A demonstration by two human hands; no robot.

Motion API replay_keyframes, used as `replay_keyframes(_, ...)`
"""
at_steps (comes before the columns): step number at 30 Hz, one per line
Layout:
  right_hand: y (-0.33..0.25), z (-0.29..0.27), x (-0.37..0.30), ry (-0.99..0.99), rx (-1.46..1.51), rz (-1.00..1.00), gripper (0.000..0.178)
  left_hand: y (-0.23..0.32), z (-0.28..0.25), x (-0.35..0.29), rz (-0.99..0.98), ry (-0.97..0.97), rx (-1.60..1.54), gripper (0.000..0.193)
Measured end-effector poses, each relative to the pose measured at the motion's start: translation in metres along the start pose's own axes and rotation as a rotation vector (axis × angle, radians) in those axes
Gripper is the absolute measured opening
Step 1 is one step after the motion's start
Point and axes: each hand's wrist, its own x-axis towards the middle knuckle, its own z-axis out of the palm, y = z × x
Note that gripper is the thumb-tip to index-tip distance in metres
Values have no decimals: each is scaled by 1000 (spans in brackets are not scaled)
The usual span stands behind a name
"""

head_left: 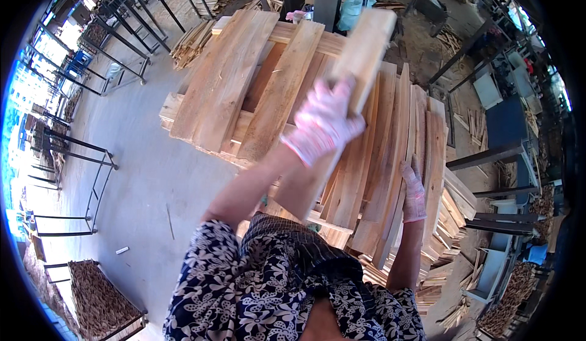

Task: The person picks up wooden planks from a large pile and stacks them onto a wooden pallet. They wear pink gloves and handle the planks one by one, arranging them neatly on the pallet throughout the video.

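Both hands wear pale pink-white knit gloves. My left hand grips a long, light wooden plank around its middle. That plank is slanted over the stack, with its far end up toward the top of the view, and motion blurs it a little. To the right, my right hand holds the side edge of a wooden board standing among several leaning boards; its fingertips are partly hidden. Under the left hand lies the stack of flat boards, with rough bark-brown edges on some.
Cut wood pieces are piled low at the right. A dark metal post rises behind the stack, beside a light blue bag. Metal rack frames stand at the left on the concrete floor. Steel beams jut in from the right.
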Motion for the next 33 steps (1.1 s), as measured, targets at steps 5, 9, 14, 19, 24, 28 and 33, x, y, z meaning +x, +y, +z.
replay_keyframes(5, -51, 62, -28, -109, 20, 9, 92, -110, -23, 75, -221, -123, 421, 69)
replay_keyframes(9, -58, 128, 3, -204, 23, -39, 90, -119, -13, 85, -412, -326, 478, 87)
replay_keyframes(14, -27, 212, 87, -132, -335, -159, 92, -107, -35, 85, -341, -358, 221, 76)
replay_keyframes(19, -81, 283, 112, 130, -961, -78, 103, -142, -37, 87, -325, -344, 23, 64)
replay_keyframes(24, -76, 297, 127, 38, -1115, -113, 103, -147, -37, 88, -317, -344, 9, 53)
replay_keyframes(28, -64, 276, 107, -52, -925, -108, 101, -161, -38, 91, -286, -391, -22, 54)
replay_keyframes(33, -49, 275, 103, 15, -979, -162, 92, -170, -28, 89, -227, -427, -56, 70)
